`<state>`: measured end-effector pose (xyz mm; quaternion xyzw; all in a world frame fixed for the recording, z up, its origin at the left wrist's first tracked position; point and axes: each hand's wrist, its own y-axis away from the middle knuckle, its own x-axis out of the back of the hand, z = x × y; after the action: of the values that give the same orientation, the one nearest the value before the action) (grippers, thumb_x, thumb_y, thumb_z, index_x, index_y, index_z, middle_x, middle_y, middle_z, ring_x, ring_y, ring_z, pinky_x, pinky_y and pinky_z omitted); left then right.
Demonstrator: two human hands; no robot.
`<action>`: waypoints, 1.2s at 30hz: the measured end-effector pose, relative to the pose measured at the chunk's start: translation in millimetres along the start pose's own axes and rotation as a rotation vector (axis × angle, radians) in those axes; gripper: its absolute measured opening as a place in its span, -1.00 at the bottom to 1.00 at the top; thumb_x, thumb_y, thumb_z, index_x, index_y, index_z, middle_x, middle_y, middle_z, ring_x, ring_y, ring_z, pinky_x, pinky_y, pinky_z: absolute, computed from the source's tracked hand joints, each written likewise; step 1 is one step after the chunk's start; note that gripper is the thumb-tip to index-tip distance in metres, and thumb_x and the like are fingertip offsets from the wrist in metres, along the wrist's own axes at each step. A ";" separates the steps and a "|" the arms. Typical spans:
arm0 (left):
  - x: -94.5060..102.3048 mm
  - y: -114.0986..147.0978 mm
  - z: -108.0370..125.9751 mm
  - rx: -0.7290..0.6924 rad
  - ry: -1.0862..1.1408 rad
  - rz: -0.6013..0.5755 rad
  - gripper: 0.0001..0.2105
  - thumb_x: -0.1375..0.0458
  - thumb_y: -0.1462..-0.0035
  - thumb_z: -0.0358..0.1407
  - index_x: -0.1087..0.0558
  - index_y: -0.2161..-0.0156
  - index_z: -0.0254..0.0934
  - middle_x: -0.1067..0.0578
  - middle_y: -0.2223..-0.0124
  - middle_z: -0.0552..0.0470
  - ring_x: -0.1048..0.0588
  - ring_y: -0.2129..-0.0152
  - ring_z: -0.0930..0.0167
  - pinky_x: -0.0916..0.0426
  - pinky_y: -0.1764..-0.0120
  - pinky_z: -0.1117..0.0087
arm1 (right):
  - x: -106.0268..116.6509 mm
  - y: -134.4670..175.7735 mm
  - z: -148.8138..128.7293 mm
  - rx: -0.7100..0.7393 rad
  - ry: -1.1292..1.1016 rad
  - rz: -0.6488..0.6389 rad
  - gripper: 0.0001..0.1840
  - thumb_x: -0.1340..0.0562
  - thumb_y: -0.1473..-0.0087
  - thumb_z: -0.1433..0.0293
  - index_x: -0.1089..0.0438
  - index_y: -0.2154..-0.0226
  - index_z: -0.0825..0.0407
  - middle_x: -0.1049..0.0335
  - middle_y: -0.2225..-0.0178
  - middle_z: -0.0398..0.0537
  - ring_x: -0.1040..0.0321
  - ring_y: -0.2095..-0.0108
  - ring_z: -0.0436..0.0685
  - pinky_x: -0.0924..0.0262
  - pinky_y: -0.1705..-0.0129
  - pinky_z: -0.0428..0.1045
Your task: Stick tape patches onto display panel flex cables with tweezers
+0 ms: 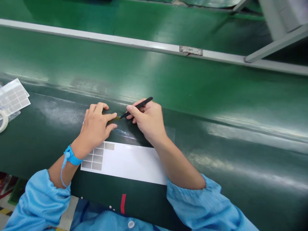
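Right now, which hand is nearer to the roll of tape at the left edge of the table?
Left. The left hand lies right of the roll of tape; the right hand, holding black tweezers, is farther right.

Black tweezers [137,107], tip on small yellowish piece [115,119], green mat.

Glossy green mat, matt black tweezers, smooth white paper

The green table mat [216,96] shines like smooth rubber or vinyl. The tweezers [137,106] look matt black, possibly coated metal. The white sheet [134,163] is smooth paper with dull grey stickers [96,158]; the rail [120,41] is pale painted metal.
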<state>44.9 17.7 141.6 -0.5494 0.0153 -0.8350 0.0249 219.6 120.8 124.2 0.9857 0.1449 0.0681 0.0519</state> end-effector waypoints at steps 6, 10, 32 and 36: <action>-1.7 -0.1 -1.4 -0.004 0.016 0.015 -0.69 -0.39 -0.23 -0.25 -0.64 -0.08 -0.09 -0.39 -0.12 -0.11 -0.34 -0.05 0.12 -0.32 -0.06 0.01 | -3.1 -2.5 -1.5 -0.008 0.052 0.000 -0.70 -0.43 0.01 0.17 -0.44 0.40 0.05 -0.49 0.53 -0.06 -0.50 0.54 0.11 -0.21 0.61 -0.12; -2.9 0.4 -4.6 -0.014 0.051 0.032 -0.68 -0.40 -0.22 -0.24 -0.64 -0.08 -0.09 -0.39 -0.12 -0.11 -0.34 -0.05 0.14 -0.32 -0.11 0.02 | -4.8 -2.9 -0.7 0.007 -0.026 0.007 -0.68 -0.45 0.03 0.17 -0.43 0.43 0.05 -0.50 0.53 -0.06 -0.42 0.60 0.05 -0.25 0.56 -0.11; 7.7 -21.2 -72.5 0.007 0.046 0.169 -0.49 -0.19 -0.12 0.24 -0.72 0.09 -0.06 -0.59 -0.01 -0.14 -0.55 0.05 0.09 -0.45 -0.04 0.08 | 125.4 -12.6 22.3 0.026 -0.471 0.318 -0.31 -0.55 0.32 -0.14 -0.30 0.48 0.02 -0.39 0.61 -0.15 -0.27 0.68 -0.04 0.05 0.69 -0.18; 21.1 -19.0 -44.7 0.062 0.099 0.311 -0.37 -0.11 -0.08 0.40 -0.71 0.18 -0.06 -0.65 0.05 -0.04 -0.63 0.17 0.16 -0.53 0.12 0.20 | 116.0 -22.3 21.4 0.049 -0.502 0.315 -0.34 -0.54 0.30 -0.11 -0.32 0.47 0.04 -0.42 0.61 -0.10 -0.29 0.69 -0.01 0.08 0.70 -0.16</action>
<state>-5.0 35.4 144.3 -0.4978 0.0753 -0.8471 0.1699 326.7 174.2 114.2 0.9831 -0.0256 -0.1742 0.0511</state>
